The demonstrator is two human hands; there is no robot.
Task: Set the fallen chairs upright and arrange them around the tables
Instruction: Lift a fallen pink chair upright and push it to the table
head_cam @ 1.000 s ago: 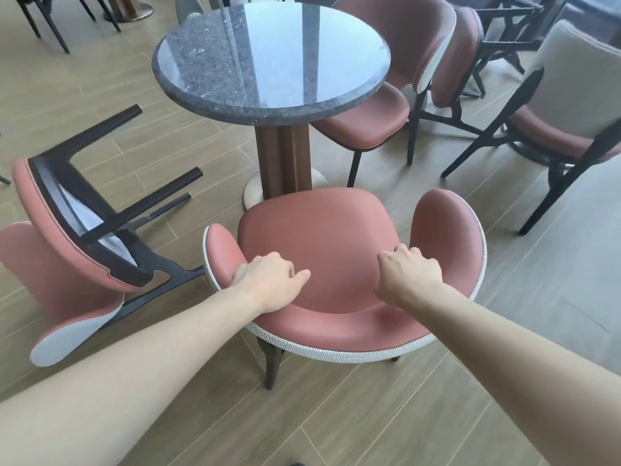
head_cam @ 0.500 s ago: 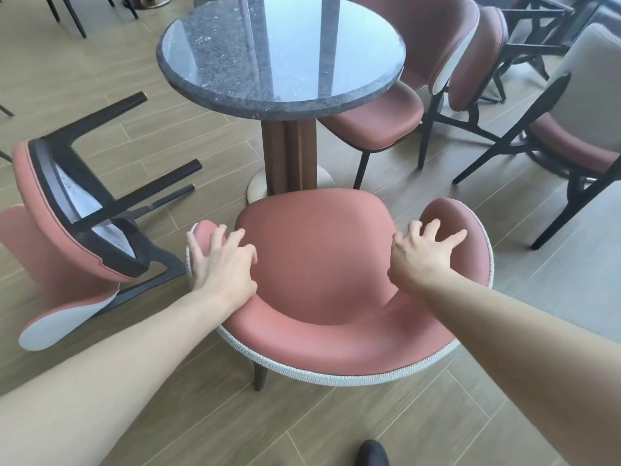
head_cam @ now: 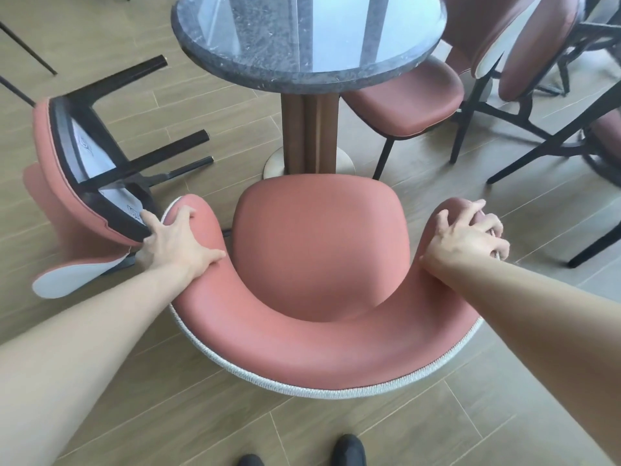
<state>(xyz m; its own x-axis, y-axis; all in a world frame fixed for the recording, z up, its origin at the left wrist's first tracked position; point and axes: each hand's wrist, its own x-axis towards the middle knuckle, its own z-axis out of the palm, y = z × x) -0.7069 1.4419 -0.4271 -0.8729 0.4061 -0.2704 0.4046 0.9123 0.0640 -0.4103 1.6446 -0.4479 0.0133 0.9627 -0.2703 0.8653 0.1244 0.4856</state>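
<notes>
An upright pink chair (head_cam: 319,250) with a curved backrest stands right in front of me, facing the round dark stone table (head_cam: 309,38). My left hand (head_cam: 174,240) grips the left wing of its backrest, thumb inside. My right hand (head_cam: 467,233) wraps over the right wing. A second pink chair (head_cam: 84,183) lies tipped on its side at the left, black legs pointing right toward the table's pedestal, its seat edge touching the left wing by my fingers.
Another upright pink chair (head_cam: 410,102) sits at the table's right side, with more black-legged chairs (head_cam: 537,62) crowded behind it at the far right. The table's brown pedestal (head_cam: 309,129) is just beyond the seat. My shoes (head_cam: 349,452) show at the bottom edge.
Both hands slid outward along the backrest from its middle to the two wing tips and closed on them. The chair now sits nearer me and the view looks more steeply down.
</notes>
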